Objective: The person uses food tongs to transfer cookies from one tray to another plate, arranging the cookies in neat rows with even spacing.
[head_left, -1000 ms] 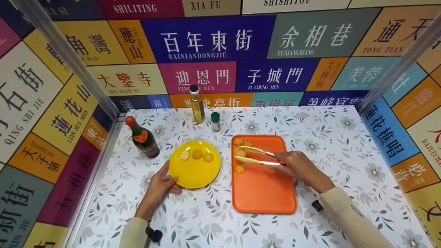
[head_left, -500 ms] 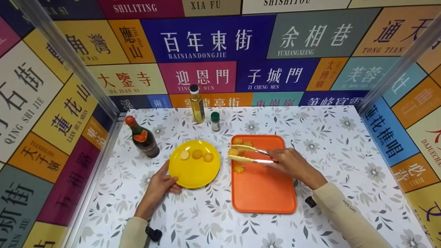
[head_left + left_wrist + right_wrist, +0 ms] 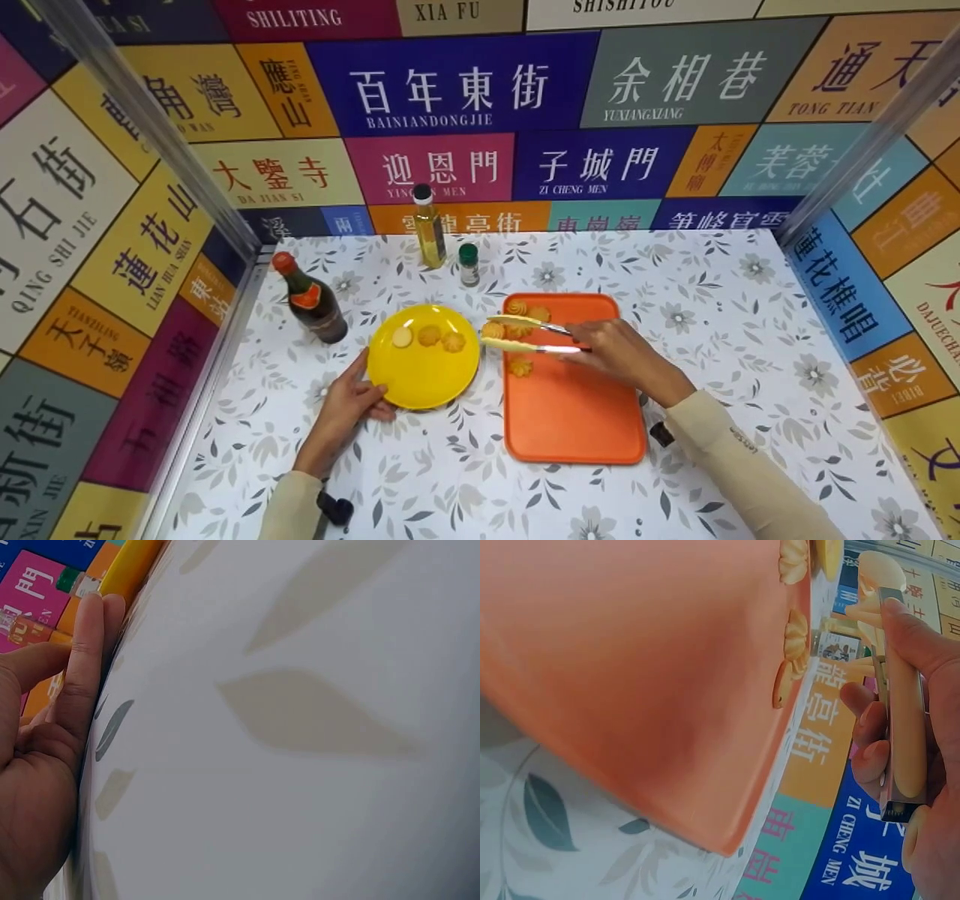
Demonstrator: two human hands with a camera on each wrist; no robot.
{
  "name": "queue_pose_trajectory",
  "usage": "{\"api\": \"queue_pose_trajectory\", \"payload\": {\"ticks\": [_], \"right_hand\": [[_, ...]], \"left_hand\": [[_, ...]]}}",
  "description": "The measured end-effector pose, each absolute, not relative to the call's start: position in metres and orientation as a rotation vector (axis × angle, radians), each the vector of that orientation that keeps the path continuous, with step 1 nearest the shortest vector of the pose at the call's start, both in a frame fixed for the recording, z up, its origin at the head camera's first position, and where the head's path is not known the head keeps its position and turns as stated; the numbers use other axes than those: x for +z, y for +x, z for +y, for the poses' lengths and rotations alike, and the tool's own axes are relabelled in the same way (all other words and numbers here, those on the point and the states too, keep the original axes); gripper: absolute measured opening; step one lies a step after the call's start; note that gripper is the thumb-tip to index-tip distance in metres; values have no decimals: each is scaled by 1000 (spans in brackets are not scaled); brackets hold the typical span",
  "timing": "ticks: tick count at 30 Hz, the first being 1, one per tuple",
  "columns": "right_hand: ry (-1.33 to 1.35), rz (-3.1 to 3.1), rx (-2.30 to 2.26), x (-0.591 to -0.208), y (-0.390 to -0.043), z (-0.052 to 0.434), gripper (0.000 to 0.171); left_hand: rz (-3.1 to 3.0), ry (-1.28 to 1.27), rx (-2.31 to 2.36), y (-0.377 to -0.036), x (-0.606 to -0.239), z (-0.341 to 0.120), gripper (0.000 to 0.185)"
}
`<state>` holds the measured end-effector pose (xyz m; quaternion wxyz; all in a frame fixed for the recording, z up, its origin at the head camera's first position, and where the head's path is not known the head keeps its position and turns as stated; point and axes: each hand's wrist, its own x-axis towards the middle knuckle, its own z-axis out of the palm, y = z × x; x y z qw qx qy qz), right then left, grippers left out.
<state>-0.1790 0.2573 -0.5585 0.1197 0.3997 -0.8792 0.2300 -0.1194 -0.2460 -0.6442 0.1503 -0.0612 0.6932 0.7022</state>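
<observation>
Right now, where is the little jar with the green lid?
In the head view, the little jar with the green lid stands at the back of the table, just right of the oil bottle and behind the yellow plate.

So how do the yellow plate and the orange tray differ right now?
The yellow plate is round; the orange tray is a larger rounded rectangle. The plate carries three slices in a row near its far edge, while the tray has three pieces clustered at its far left end. The left hand touches the plate's near rim; the right hand hovers over the tray, holding tongs that grip a slice. Both lie flat on the floral tablecloth.
</observation>
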Motion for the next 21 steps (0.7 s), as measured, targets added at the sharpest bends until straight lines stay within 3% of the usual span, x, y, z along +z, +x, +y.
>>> {"api": "queue_pose_trajectory", "payload": {"ticks": [9,21], "right_hand": [[1181,-2559,704,-559,-182,246,29],[1225,-2493,679,-560,-185,231,35]], "left_hand": [[2036,-161,2011,-119,-646,-247,85],[2081,-150,1997,-120,-647,-248,85]]}}
